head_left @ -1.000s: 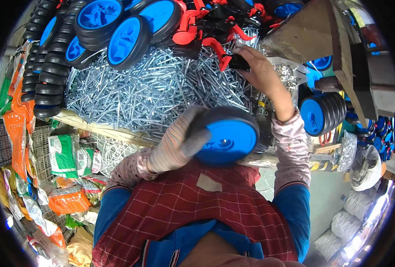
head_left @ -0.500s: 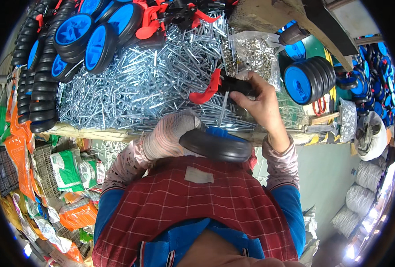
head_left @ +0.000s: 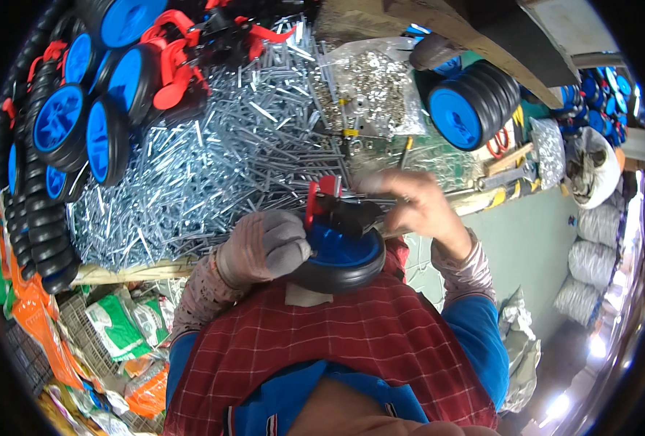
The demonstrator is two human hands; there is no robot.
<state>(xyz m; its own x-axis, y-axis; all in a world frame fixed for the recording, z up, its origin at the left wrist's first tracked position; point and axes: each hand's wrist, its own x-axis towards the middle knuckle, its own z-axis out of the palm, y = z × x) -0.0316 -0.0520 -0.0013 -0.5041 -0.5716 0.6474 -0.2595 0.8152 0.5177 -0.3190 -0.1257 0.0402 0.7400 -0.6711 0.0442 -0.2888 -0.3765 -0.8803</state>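
In front of my chest, my gloved left hand (head_left: 266, 245) is closed on the left edge of a black-tired wheel (head_left: 339, 276) with a blue hub. A black caster bracket (head_left: 353, 216) with a red brake pedal (head_left: 311, 205) sits over the hub. My bare right hand (head_left: 426, 211) is just right of the bracket, fingers apart and partly blurred, with nothing visible in them. Behind the wheel lies a wide heap of long silver bolts (head_left: 192, 174). Whether a bolt passes through the bracket and hub is hidden.
Blue-hubbed wheels (head_left: 59, 123) and red-and-black brackets (head_left: 173, 76) are piled at the far left. A clear bag of small metal nuts (head_left: 377, 83) lies behind the right hand. Further right are a row of wheels (head_left: 455, 118), a wrench (head_left: 508, 176) and the bench's front edge (head_left: 475, 203).
The bracket has come down from above the bolts onto the wheel, now tilted hub upward. My right hand has moved nearer and let go of the bracket. The view has shifted rightward.
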